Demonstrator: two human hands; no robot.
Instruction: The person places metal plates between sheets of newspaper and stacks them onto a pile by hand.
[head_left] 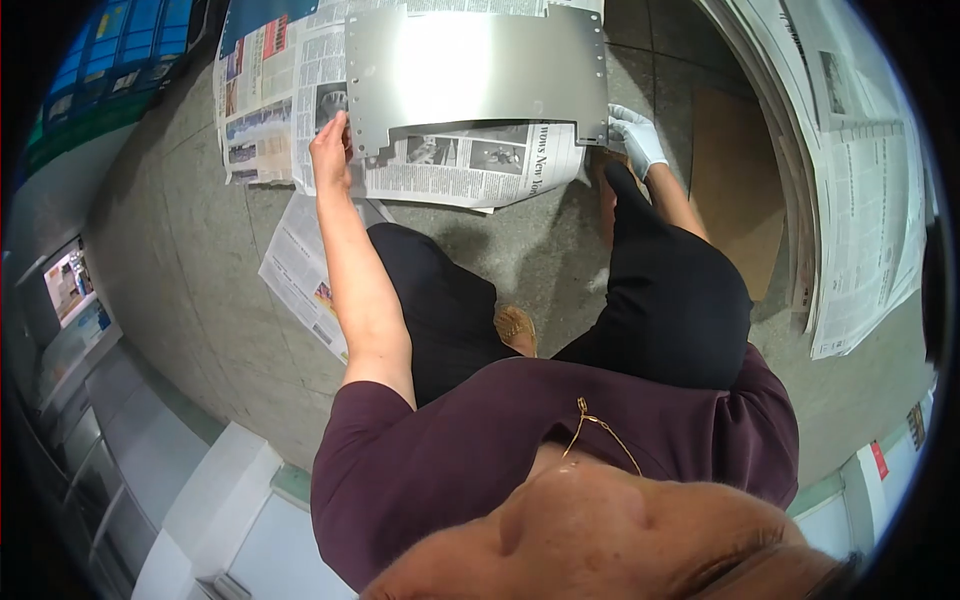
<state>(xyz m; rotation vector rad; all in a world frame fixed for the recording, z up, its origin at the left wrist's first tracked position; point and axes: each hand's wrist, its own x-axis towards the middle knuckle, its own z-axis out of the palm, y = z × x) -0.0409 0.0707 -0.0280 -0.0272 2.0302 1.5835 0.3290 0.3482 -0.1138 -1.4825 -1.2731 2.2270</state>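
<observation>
A shiny flat metal sheet (450, 85), with small holes along its two side edges and a wide cut-out at its near edge, lies over spread newspaper (480, 165). My bare left hand (331, 150) grips the sheet's left edge near the front corner, fingers upward. At the opposite corner my right hand (637, 138), in a white glove, pinches the right edge. The undersides of both grips are hidden. Bright glare covers the middle of the sheet.
A thick stack of newspapers (870, 200) stands at the right beside brown cardboard (737, 190). Another newspaper sheet (305, 265) lies on the grey floor (200, 250) at the left. Blue crates (120, 50) are at the upper left. My knees are just below the sheet.
</observation>
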